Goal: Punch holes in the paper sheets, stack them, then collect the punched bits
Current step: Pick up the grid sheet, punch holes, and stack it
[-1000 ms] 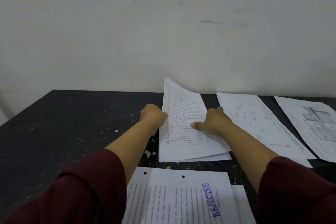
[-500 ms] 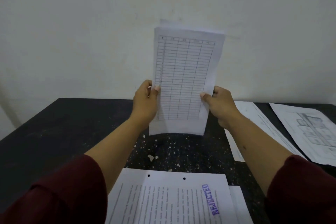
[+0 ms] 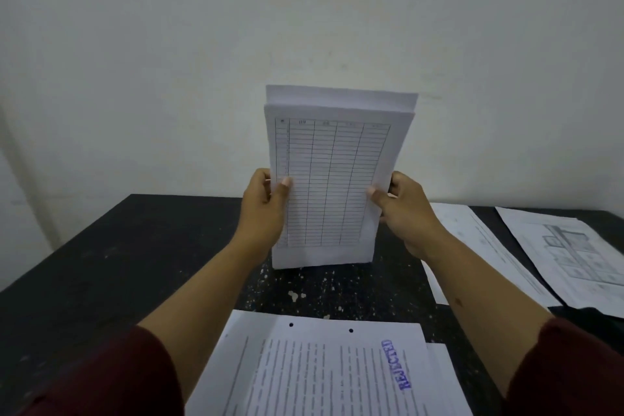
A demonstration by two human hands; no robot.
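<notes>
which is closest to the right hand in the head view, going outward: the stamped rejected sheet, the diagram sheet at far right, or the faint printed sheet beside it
1. faint printed sheet, just right of the right hand
2. diagram sheet, farther right
3. rejected sheet, at the near table edge

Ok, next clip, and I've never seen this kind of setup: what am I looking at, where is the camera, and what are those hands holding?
There is no machine here: a person wears one wide-angle camera on the head, looking forward and down, so the arms come in from the bottom edge. The left hand and right hand hold a small stack of sheets upright by its side edges; the front sheet shows a printed table. Its lower edge seems to be at or just above the dark table, as if being squared up. Nearest the camera lies a text sheet stamped REJECTED with two punched holes along its far edge. To the right lie more printed sheets. Pale specks on the table may be punched bits.
</notes>
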